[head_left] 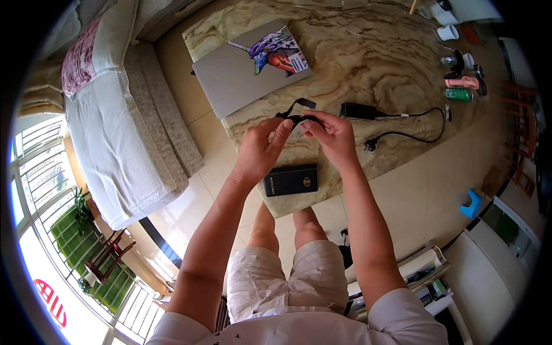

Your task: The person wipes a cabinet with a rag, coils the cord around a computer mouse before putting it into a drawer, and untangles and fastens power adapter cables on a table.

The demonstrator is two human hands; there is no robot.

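Both hands hold a black strap or cable [297,119] above the marble table. My left hand [263,145] pinches its left end between thumb and fingers. My right hand [332,137] grips the other side, its fingers closed on it. A flat black end [306,103] of the same dark item sticks out beyond the hands. Below them a black box [291,180] with gold markings lies near the table's edge. A closed grey laptop [253,68] with a colourful sticker rests beyond my left hand. Right of my right hand lies a black power adapter [357,111] with its cable and plug [371,145].
On the marble table's [368,57] far right stand a green can [458,94], a pink object [462,83] and white cups [447,32]. A covered sofa [126,144] is at the left. A blue stool [471,203] sits on the floor at the right.
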